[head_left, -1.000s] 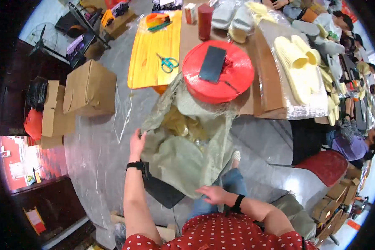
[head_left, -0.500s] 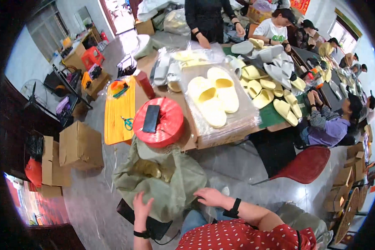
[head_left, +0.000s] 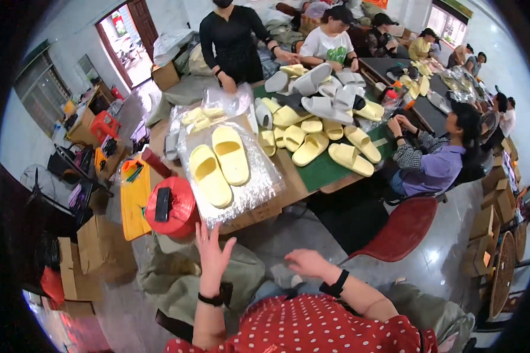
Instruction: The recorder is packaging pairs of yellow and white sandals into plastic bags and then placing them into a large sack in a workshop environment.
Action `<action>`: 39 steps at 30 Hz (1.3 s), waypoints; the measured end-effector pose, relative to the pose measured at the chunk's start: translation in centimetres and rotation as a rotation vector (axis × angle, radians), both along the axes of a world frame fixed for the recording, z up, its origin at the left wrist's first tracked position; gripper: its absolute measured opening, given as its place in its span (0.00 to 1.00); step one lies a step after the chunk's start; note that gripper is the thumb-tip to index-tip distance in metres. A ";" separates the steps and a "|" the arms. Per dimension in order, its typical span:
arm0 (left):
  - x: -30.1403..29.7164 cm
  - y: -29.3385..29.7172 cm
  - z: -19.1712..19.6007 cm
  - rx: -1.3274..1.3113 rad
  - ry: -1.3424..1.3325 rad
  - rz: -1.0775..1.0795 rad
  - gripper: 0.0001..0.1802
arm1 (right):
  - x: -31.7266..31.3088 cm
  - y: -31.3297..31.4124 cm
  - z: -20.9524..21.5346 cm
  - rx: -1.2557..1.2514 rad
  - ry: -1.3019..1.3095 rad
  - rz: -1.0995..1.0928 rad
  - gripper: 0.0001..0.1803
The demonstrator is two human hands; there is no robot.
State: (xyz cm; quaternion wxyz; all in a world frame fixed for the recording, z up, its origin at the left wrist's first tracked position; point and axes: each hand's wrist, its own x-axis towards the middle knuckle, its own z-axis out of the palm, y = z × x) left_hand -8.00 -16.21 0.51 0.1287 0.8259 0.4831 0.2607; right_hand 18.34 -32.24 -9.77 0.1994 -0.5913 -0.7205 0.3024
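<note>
My left hand (head_left: 215,254) is raised with its fingers spread, holding nothing, just in front of the plastic-covered stack. To its right, my right hand (head_left: 308,262) hangs in the air above my lap, fingers loosely bent and apart from any object. A pair of yellow slippers (head_left: 219,165) lies on clear plastic bags (head_left: 250,194) on top of a cardboard box (head_left: 252,215). Left of them, a dark phone (head_left: 162,204) rests on a red roll of plastic twine (head_left: 183,207). Beneath my left hand, a grey-green sack (head_left: 174,288) sags open.
Yellow and grey slippers (head_left: 312,141) are heaped on the table's green mat (head_left: 327,176). A red chair (head_left: 397,230) stands at the front right. Cardboard boxes (head_left: 106,247) stand at left. One person (head_left: 232,44) stands across the table; several others sit along it.
My view has shifted up and right. My left hand has risen from beside the sack toward the stack; my right hand has lifted off the sack's edge.
</note>
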 end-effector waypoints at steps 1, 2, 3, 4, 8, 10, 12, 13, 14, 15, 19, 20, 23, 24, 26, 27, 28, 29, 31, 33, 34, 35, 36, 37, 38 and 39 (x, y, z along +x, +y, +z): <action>0.7 1.0 0.3 0.036 0.019 0.011 0.34 | 0.8 0.5 0.6 0.042 0.002 -0.061 0.19; 2.1 2.3 0.6 0.058 0.014 -0.001 0.34 | 1.4 0.7 1.1 0.040 -0.014 -0.108 0.18; 3.0 3.3 0.8 0.084 0.008 -0.018 0.35 | 1.9 0.7 1.5 0.043 -0.011 -0.116 0.18; 3.4 4.1 0.7 0.092 0.008 -0.032 0.35 | 2.5 0.8 1.9 -0.004 0.010 -0.161 0.19; 5.9 7.1 -0.5 0.000 0.092 -0.067 0.40 | 3.5 1.0 1.9 0.010 -0.009 -0.257 0.19; 3.2 8.0 -3.1 -0.016 0.119 -0.024 0.44 | 2.5 2.0 1.6 0.018 -0.026 -0.225 0.19; 2.8 8.0 -3.8 0.022 0.150 -0.048 0.44 | 2.5 2.0 1.9 -0.003 -0.028 -0.273 0.19; 3.2 8.0 -4.0 0.038 0.151 -0.060 0.43 | 2.7 1.9 2.2 0.015 -0.041 -0.320 0.19; 3.6 8.3 -4.1 0.025 0.148 -0.089 0.43 | 3.0 1.8 2.4 -0.025 -0.058 -0.365 0.19; 3.7 8.7 -4.1 -0.006 0.149 -0.117 0.43 | 3.2 1.5 2.5 -0.070 -0.073 -0.399 0.19; 4.0 9.1 -1.5 -0.076 0.201 -0.114 0.41 | 3.1 0.6 1.3 -0.132 -0.113 -0.486 0.20; 3.8 9.0 -0.7 -0.132 0.243 -0.091 0.41 | 2.8 0.4 1.5 -0.158 -0.105 -0.489 0.21; 3.7 8.9 -1.5 -0.038 0.063 0.014 0.39 | 3.3 -2.4 0.7 -0.155 -0.084 -0.493 0.21; 4.9 8.1 -0.3 0.032 0.010 -0.025 0.39 | 3.5 -4.0 1.6 -0.125 -0.062 -0.553 0.23; 8.1 6.4 1.9 0.010 -0.012 -0.080 0.39 | 4.7 -7.3 1.0 -0.182 -0.031 -0.574 0.23; 9.6 5.3 2.1 0.032 -0.073 -0.144 0.38 | 5.2 -9.1 0.7 -0.208 0.011 -0.672 0.24; 10.6 4.1 1.4 0.083 -0.068 -0.192 0.37 | 5.3 -10.8 0.5 -0.209 0.009 -0.630 0.24; 12.1 2.4 1.5 0.068 -0.098 -0.238 0.34 | 6.2 -12.5 0.4 -0.271 0.023 -0.680 0.24; 14.9 -1.6 1.8 0.017 -0.078 -0.334 0.31 | 8.1 -15.5 0.2 -0.340 0.030 -0.720 0.24; 18.5 -6.2 1.8 -0.010 -0.102 -0.417 0.29 | 9.8 -19.9 -0.2 -0.276 -0.081 -0.711 0.26; 20.6 -8.8 1.4 -0.001 -0.071 -0.432 0.28 | 11.2 -22.2 -0.6 -0.338 -0.038 -0.760 0.26; 22.8 -11.5 1.2 -0.029 -0.082 -0.467 0.28 | 12.6 -24.7 -1.0 -0.352 -0.031 -0.781 0.26; 24.7 -14.3 0.8 -0.071 -0.094 -0.500 0.28 | 13.8 -27.0 -0.9 -0.302 -0.119 -0.787 0.25; 26.7 -17.2 0.4 -0.116 -0.102 -0.540 0.27 | 14.9 -29.2 -1.0 -0.259 -0.205 -0.798 0.25; 28.1 -19.8 0.4 -0.164 -0.136 -0.593 0.27 | 15.9 -30.7 -0.3 -0.277 -0.221 -0.807 0.24; 29.2 -22.3 1.1 -0.202 -0.104 -0.644 0.27 | 17.1 -32.2 0.8 -0.303 -0.234 -0.815 0.24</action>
